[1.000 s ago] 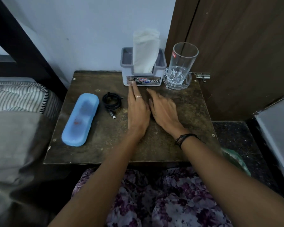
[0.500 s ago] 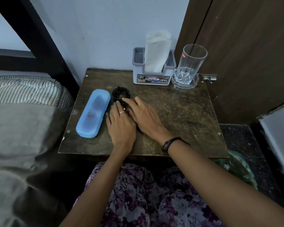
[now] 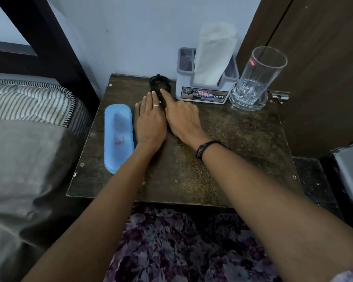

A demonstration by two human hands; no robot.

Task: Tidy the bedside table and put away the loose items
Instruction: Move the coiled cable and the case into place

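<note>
Cable (image 3: 159, 83) coiled, both hands (image 3: 150, 125) flat, fingertips apparently touching it.

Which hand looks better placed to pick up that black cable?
Probably the right hand: its fingertip already touches the cable coil. The left hand lies flat, mostly short of it.

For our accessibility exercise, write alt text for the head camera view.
Both hands, left hand and right hand, lie flat on a dark bedside table, fingertips touching a coiled black cable. A blue case lies left; a tissue holder and glass stand behind.
</note>
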